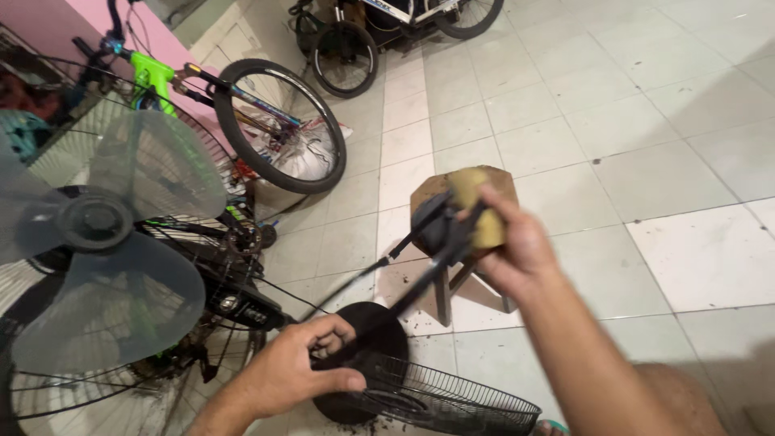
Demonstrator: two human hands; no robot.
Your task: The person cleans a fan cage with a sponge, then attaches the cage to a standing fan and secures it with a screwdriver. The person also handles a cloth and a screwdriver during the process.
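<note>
My left hand [295,371] grips a black wire fan grille [452,401] by its round black centre disc [367,323], low in the view. Thin black bars [404,246] run up from the disc toward my right hand [517,246]. That hand is raised over a small wooden stool [428,194] and holds a yellowish sponge [476,206] pressed against the dark upper end of the bars. The spot where sponge and bars meet is blurred.
A standing fan with translucent blades [105,242] and its rear wire guard fills the left side. Behind it lean a green-framed bicycle [149,81] and its wheel [278,125]. Another bicycle [347,56] stands at the top. The floor is pale tile [646,121].
</note>
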